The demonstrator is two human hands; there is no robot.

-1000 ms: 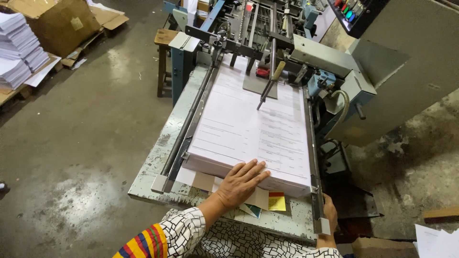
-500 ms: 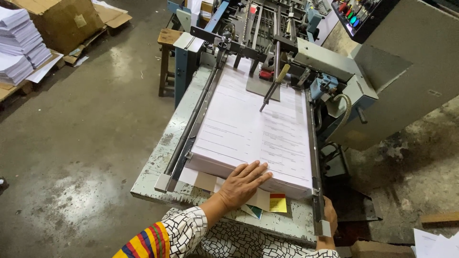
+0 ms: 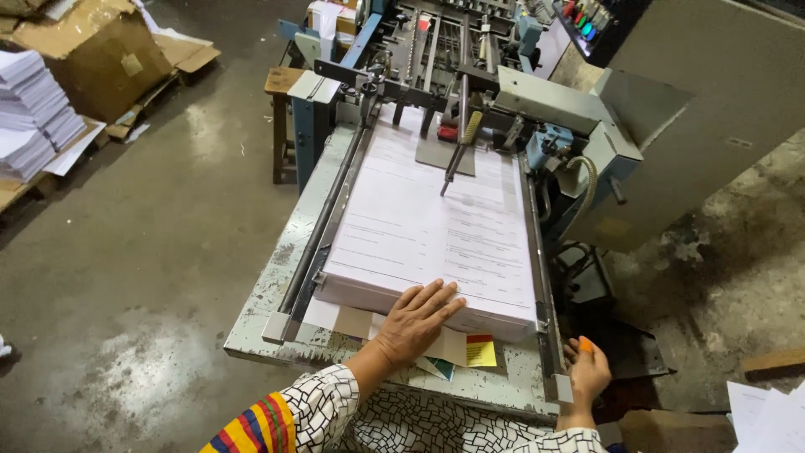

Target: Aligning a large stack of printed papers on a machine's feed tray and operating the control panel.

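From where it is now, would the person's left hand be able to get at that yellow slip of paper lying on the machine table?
Probably yes. The left hand rests on the near edge of the paper stack, and the yellow slip lies uncovered just beside it on the feeder table, nothing between them.

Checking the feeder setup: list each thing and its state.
Paper stack: flat on the feed table, squared between side rails.
Left hand: open, palm pressed on the stack's near edge.
Right hand: at the table's right corner, fingers pinching a small orange thing.
Cardboard box: open, flaps spread on the floor.
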